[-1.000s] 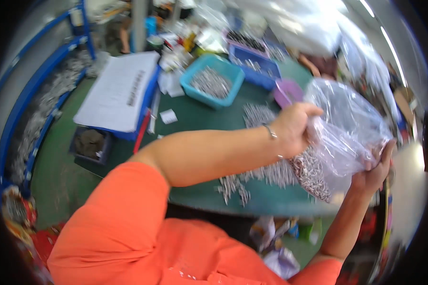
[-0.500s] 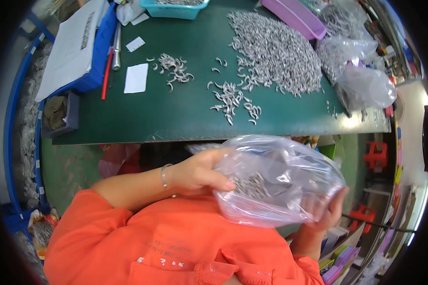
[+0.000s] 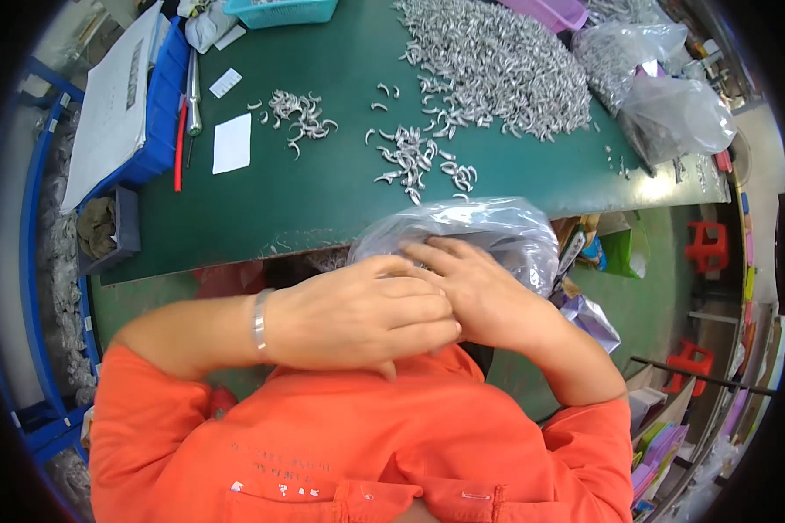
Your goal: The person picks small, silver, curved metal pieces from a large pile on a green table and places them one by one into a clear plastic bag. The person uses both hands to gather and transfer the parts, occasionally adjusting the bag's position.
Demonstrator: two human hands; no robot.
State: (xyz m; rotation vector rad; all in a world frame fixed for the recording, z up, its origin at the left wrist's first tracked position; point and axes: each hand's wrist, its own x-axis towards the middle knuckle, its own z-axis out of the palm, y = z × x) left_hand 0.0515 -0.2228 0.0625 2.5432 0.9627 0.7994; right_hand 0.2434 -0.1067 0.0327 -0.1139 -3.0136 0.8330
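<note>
Left hand (image 3: 358,318), right hand (image 3: 488,296) drawn together; bag (image 3: 528,240) just beyond; cannot tell grips.

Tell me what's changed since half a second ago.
The right hand moved left off the right side of the plastic bag, meeting the left hand. The bag shifted left; any grip is hidden. The pile of metal pieces stayed put on the table.

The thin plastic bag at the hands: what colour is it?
The thin plastic bag is clear with a greyish-white sheen, seen in the head view.
</note>
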